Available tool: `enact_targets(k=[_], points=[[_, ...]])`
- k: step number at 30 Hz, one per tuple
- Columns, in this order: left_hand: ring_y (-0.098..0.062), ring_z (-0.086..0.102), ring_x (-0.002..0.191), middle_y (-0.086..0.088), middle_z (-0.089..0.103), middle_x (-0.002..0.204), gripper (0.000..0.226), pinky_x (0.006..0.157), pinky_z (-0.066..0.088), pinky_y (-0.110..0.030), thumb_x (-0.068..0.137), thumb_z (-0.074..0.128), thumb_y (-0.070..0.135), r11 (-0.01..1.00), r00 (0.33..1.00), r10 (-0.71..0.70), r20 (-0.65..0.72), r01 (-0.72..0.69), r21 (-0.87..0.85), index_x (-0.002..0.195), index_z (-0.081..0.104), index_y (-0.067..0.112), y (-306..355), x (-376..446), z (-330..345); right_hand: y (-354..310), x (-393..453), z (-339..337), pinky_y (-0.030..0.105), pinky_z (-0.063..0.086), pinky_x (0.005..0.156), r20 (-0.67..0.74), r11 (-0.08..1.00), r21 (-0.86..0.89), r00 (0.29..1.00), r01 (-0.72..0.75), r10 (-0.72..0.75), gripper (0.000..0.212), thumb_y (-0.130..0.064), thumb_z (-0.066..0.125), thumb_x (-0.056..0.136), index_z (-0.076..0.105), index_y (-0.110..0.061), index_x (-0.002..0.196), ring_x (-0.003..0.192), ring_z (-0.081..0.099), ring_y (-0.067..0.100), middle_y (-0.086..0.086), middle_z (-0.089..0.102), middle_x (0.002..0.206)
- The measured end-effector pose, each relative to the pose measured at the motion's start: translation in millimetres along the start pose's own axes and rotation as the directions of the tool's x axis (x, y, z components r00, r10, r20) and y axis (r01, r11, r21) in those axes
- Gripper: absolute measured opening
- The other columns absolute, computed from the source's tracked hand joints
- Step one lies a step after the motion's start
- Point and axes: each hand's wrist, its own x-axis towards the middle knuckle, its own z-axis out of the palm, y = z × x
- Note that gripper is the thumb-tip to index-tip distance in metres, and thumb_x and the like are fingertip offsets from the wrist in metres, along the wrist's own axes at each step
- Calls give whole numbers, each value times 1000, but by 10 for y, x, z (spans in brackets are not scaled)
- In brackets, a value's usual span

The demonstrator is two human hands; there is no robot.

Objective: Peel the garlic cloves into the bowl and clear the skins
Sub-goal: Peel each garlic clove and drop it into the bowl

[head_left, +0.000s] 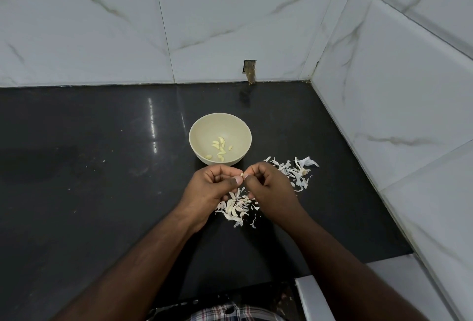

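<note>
Fingers [238,180]: both hands pinching one garlic clove [241,175]
Bowl [197,131]: peeled cloves [219,147] inside
Surface [102,141]: skins [297,169] scattered beside hands

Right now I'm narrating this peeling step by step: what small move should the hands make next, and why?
Probably finish stripping the clove pinched between the left hand and right hand, then drop it into the bowl just beyond. The hands hold it together above the counter, peeled cloves already lie in the bowl, and skins lie scattered below, so clearing likely comes later.
</note>
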Motion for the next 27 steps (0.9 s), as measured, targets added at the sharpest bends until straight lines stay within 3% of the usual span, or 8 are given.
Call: enact_targets(k=[5,8,13,19,23,27], points=[[-7,57,62,-7,66,72,2,55,44,-19,87,74,9,998,999,14,-41,-11,69,88,75,9,13,4,23,36,-25,32,28,41,65,-58,943,-281,977,179,-203,11,-28,59,91,56,-26,81,75,51,7,-10,54,80],[-8,55,62,-8,64,72,6,55,42,-20,89,73,10,999,999,-23,-49,25,38,85,75,13,16,5,32,45,-45,49,30,42,66,-69,900,-361,956,244,-287,8,-27,59,93,57,-23,87,77,49,10,-11,50,84],[-8,55,65,-2,67,76,10,56,37,-22,94,63,7,995,997,-73,34,75,-65,90,71,7,77,-17,30,39,-47,15,19,41,67,-52,947,-179,959,266,-279,11,-18,59,92,60,-23,83,80,54,12,-9,56,81],[-11,55,65,-4,67,77,12,56,38,-23,97,58,6,990,994,-97,49,101,-94,91,68,9,84,-18,30,41,-51,25,17,41,68,-63,947,-172,956,273,-287,11,-16,60,93,61,-23,85,81,55,9,-11,58,85],[-9,58,65,-3,66,76,11,54,41,-22,92,68,5,1000,1000,-5,3,5,-5,101,71,10,43,-13,27,49,-6,29,29,48,71,-48,978,-131,985,160,-168,11,-25,58,91,59,-29,81,77,59,8,-10,60,81],[-7,59,62,-4,67,72,10,55,44,-17,88,73,5,995,997,67,-29,-65,81,97,75,9,41,-8,16,45,20,31,40,54,71,-47,996,-56,996,75,-77,8,-34,56,87,59,-31,80,72,65,16,-8,64,76]])
